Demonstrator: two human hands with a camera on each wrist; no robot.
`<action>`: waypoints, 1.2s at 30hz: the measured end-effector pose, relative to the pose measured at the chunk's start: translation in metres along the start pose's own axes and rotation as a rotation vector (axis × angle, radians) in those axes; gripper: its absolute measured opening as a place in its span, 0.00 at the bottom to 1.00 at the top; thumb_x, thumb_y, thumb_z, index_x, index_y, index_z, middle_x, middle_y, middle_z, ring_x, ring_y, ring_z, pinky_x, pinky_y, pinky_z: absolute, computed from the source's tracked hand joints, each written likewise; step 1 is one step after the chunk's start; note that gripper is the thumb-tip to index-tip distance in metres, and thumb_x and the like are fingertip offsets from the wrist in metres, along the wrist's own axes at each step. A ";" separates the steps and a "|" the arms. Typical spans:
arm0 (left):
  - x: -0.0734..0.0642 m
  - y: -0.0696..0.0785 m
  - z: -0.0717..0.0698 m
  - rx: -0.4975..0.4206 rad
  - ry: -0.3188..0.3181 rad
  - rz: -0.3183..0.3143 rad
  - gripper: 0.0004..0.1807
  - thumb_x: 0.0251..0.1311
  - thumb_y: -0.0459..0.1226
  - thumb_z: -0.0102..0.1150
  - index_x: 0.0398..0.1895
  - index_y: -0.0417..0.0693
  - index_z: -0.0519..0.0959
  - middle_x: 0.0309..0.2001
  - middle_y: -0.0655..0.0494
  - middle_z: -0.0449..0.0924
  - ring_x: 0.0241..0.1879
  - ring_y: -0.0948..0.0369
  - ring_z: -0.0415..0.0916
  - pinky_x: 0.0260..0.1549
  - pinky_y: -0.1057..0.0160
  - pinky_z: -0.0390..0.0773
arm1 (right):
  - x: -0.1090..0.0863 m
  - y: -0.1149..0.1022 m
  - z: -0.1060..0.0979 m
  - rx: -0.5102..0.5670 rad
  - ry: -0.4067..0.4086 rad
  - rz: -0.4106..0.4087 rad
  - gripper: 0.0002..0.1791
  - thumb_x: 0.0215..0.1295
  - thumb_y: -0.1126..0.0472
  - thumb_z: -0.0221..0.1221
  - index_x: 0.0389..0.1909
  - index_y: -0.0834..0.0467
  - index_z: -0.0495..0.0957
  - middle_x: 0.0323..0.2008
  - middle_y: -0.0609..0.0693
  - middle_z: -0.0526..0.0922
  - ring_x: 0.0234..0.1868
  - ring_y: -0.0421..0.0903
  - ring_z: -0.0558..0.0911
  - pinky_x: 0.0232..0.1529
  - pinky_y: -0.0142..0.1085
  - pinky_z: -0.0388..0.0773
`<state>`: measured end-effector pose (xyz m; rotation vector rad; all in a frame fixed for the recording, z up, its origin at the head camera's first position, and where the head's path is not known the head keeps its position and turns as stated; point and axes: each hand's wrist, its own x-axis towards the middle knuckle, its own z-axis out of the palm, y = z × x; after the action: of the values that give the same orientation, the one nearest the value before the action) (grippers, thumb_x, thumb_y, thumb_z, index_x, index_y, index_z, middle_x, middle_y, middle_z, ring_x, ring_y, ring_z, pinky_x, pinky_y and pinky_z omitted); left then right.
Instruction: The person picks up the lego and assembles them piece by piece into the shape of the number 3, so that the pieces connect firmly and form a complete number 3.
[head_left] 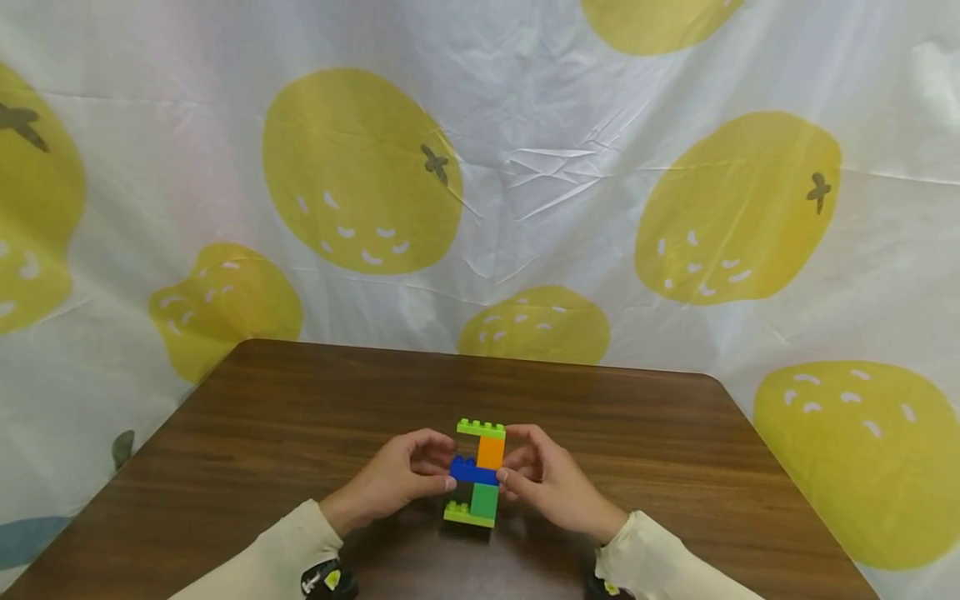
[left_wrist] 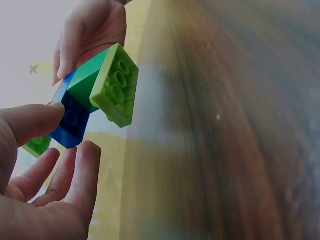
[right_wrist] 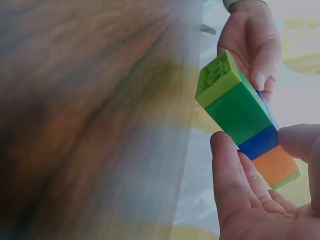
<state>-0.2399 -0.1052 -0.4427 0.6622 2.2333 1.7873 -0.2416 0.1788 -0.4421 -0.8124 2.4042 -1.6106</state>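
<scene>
Both hands hold a stack of toy building blocks above the table. A long blue block (head_left: 474,475) crosses its middle. Over its right end stands an orange block (head_left: 491,452), topped by a lime block (head_left: 480,429). Beneath is a green block (head_left: 484,502) on a lower lime block (head_left: 468,517); both lime blocks jut left. My left hand (head_left: 390,478) pinches the blue block's left end between thumb and fingers. My right hand (head_left: 553,479) grips its right end, thumb (right_wrist: 300,140) against the blue side. The left wrist view shows the lower lime block's hollow underside.
The dark wooden table (head_left: 300,417) stretches out under the hands. Behind it hangs a white curtain (head_left: 510,100) printed with yellow lemons, falling past the table's far and side edges.
</scene>
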 end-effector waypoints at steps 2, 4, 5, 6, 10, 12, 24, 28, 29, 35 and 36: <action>0.000 0.000 0.002 -0.003 0.005 -0.004 0.28 0.64 0.35 0.74 0.64 0.33 0.75 0.56 0.41 0.84 0.50 0.53 0.86 0.53 0.58 0.86 | -0.001 0.002 0.000 0.009 -0.001 0.001 0.32 0.75 0.60 0.64 0.74 0.59 0.62 0.46 0.60 0.87 0.40 0.57 0.90 0.42 0.37 0.89; -0.001 -0.001 0.003 -0.016 0.010 -0.003 0.31 0.64 0.35 0.74 0.67 0.33 0.73 0.57 0.40 0.83 0.51 0.52 0.85 0.54 0.57 0.86 | -0.001 0.004 -0.001 0.023 0.000 0.001 0.33 0.76 0.60 0.64 0.75 0.59 0.62 0.46 0.61 0.87 0.40 0.58 0.90 0.41 0.38 0.89; -0.001 -0.001 0.004 -0.025 0.011 -0.003 0.32 0.65 0.35 0.74 0.69 0.34 0.72 0.57 0.39 0.83 0.52 0.52 0.85 0.53 0.57 0.87 | -0.001 0.004 -0.001 0.032 0.002 0.003 0.32 0.76 0.60 0.64 0.75 0.59 0.62 0.46 0.61 0.87 0.40 0.59 0.90 0.41 0.39 0.90; -0.001 -0.002 0.005 -0.032 0.014 -0.002 0.34 0.65 0.36 0.74 0.70 0.34 0.70 0.58 0.39 0.82 0.52 0.52 0.85 0.53 0.57 0.87 | -0.001 0.005 -0.001 0.041 0.005 0.003 0.32 0.76 0.60 0.64 0.75 0.59 0.62 0.46 0.61 0.87 0.40 0.60 0.90 0.41 0.40 0.90; 0.000 -0.004 0.008 -0.046 0.020 0.007 0.39 0.65 0.36 0.74 0.76 0.39 0.66 0.58 0.37 0.82 0.52 0.52 0.86 0.51 0.60 0.87 | -0.001 0.007 -0.002 0.059 0.010 -0.001 0.31 0.77 0.60 0.63 0.75 0.59 0.62 0.45 0.63 0.87 0.39 0.57 0.90 0.40 0.42 0.90; 0.000 -0.005 0.009 -0.050 0.014 0.010 0.41 0.65 0.36 0.74 0.78 0.41 0.65 0.58 0.37 0.82 0.53 0.52 0.86 0.51 0.61 0.87 | -0.001 0.008 -0.003 0.065 0.010 -0.003 0.31 0.77 0.60 0.63 0.74 0.60 0.62 0.44 0.64 0.86 0.38 0.55 0.90 0.39 0.42 0.90; 0.002 -0.003 0.012 -0.038 -0.061 -0.049 0.50 0.60 0.37 0.77 0.82 0.44 0.60 0.61 0.41 0.80 0.59 0.49 0.83 0.54 0.57 0.86 | -0.003 0.007 -0.009 0.092 -0.005 0.093 0.34 0.77 0.59 0.63 0.77 0.65 0.62 0.47 0.64 0.85 0.41 0.55 0.90 0.41 0.44 0.90; 0.002 -0.003 0.013 -0.028 -0.089 -0.058 0.52 0.59 0.37 0.77 0.83 0.42 0.58 0.62 0.42 0.79 0.60 0.51 0.82 0.54 0.59 0.85 | -0.005 0.005 -0.011 0.100 -0.009 0.130 0.37 0.74 0.61 0.65 0.77 0.67 0.62 0.51 0.65 0.84 0.41 0.53 0.90 0.42 0.44 0.90; 0.002 -0.003 0.013 -0.027 -0.096 -0.058 0.52 0.59 0.37 0.77 0.83 0.42 0.58 0.62 0.42 0.79 0.59 0.51 0.82 0.53 0.60 0.85 | -0.006 0.005 -0.011 0.098 -0.012 0.136 0.38 0.73 0.62 0.66 0.77 0.67 0.62 0.52 0.65 0.84 0.40 0.52 0.90 0.43 0.44 0.90; 0.001 -0.005 0.015 -0.013 -0.131 -0.052 0.54 0.58 0.36 0.78 0.83 0.36 0.55 0.61 0.41 0.79 0.58 0.52 0.83 0.53 0.63 0.84 | -0.009 0.007 -0.012 0.116 -0.042 0.151 0.41 0.70 0.63 0.68 0.77 0.72 0.60 0.53 0.68 0.83 0.40 0.49 0.90 0.44 0.44 0.90; 0.001 -0.006 0.016 -0.011 -0.134 -0.056 0.54 0.58 0.35 0.78 0.83 0.36 0.55 0.61 0.41 0.79 0.58 0.52 0.83 0.54 0.63 0.84 | -0.009 0.008 -0.012 0.124 -0.047 0.154 0.41 0.70 0.63 0.68 0.77 0.72 0.59 0.53 0.68 0.83 0.40 0.49 0.90 0.44 0.44 0.90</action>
<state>-0.2358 -0.0919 -0.4518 0.6892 2.1317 1.6762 -0.2413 0.1958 -0.4453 -0.6208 2.2489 -1.6424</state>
